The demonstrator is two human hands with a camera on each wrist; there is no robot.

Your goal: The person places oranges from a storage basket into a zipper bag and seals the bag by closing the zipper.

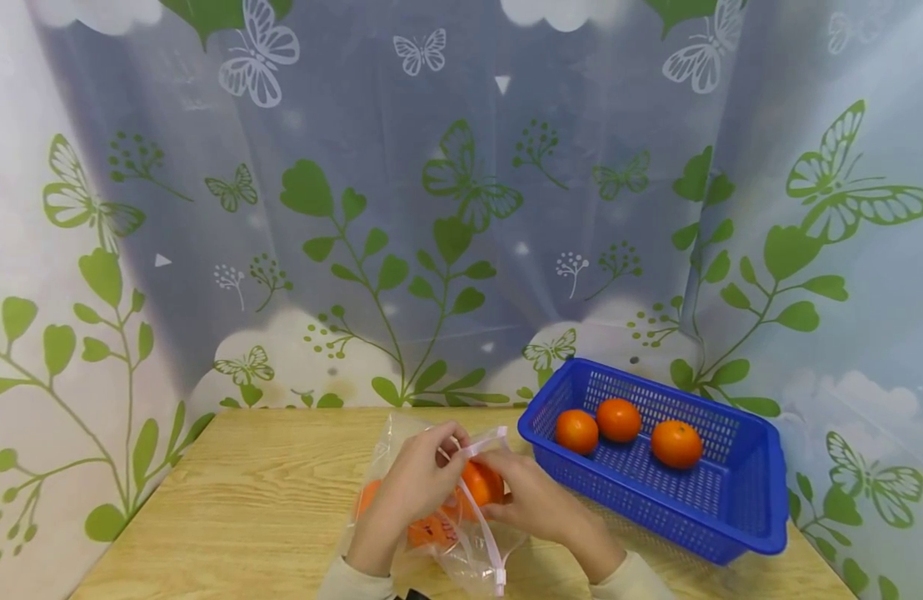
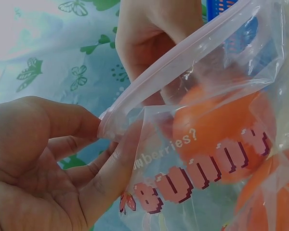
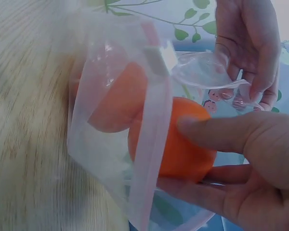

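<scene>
A clear zip bag [image 1: 472, 546] with pink printed letters lies on the table, its mouth spread apart. My left hand [image 1: 420, 471] pinches the bag's pink zip edge between thumb and fingers, as the left wrist view [image 2: 62, 159] also shows. In my right hand [image 1: 540, 500] is an orange [image 3: 183, 144], gripped between thumb and fingers at the bag's opening, partly inside it. More oranges [image 1: 431, 531] sit inside the bag, seen through the plastic. A white slider [image 3: 161, 60] sits on the zip strip.
A blue plastic basket [image 1: 641, 500] stands to the right with a few oranges in it, one of them an orange [image 1: 676, 443] near its middle. The wooden table [image 1: 244, 500] ends at a patterned curtain [image 1: 461, 275] behind.
</scene>
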